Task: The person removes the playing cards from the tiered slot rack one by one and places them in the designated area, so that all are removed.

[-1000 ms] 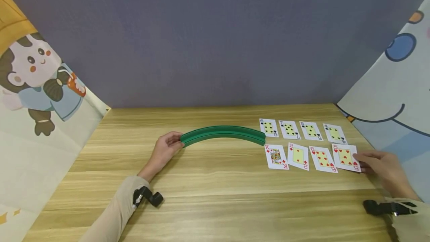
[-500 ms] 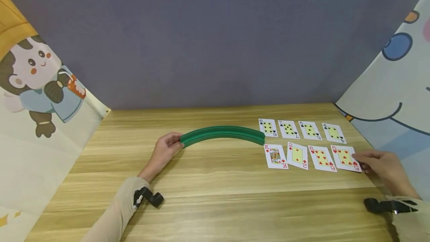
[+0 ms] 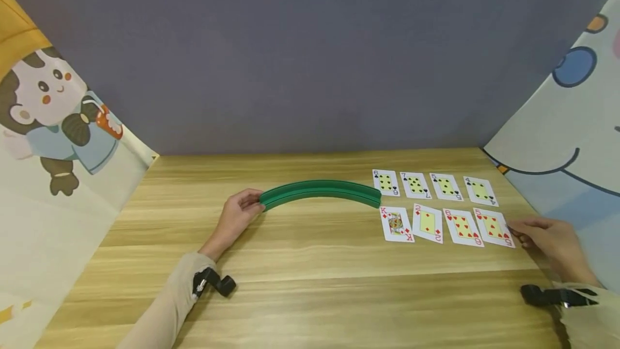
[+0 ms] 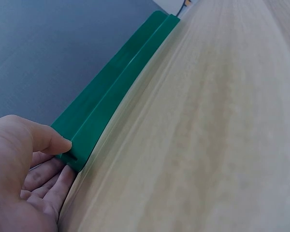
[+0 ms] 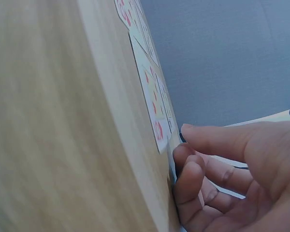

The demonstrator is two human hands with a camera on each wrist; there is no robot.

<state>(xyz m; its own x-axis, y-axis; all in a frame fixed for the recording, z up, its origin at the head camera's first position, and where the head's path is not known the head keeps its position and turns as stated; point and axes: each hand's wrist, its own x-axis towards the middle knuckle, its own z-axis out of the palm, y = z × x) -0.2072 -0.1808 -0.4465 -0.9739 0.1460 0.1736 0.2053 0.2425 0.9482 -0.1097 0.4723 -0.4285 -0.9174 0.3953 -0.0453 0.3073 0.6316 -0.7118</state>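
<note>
My left hand pinches the left end of a green curved card holder on the wooden table. In the left wrist view the thumb lies on the holder's end, other fingers below it. My right hand is at the right edge of the five of hearts, which lies face up. In the right wrist view its fingers are loosely bent with a small gap to the card. Left of that card lie the six of hearts, two of diamonds and king of diamonds.
Behind that row lie the six, seven, five and four of spades. The holder's right end reaches the six. A grey panel stands at the table's back, with cartoon-printed side walls.
The five of hearts has shifted slightly left, closer to the six of hearts, and my right fingers have come off it. My left hand still holds the card holder in place.
</note>
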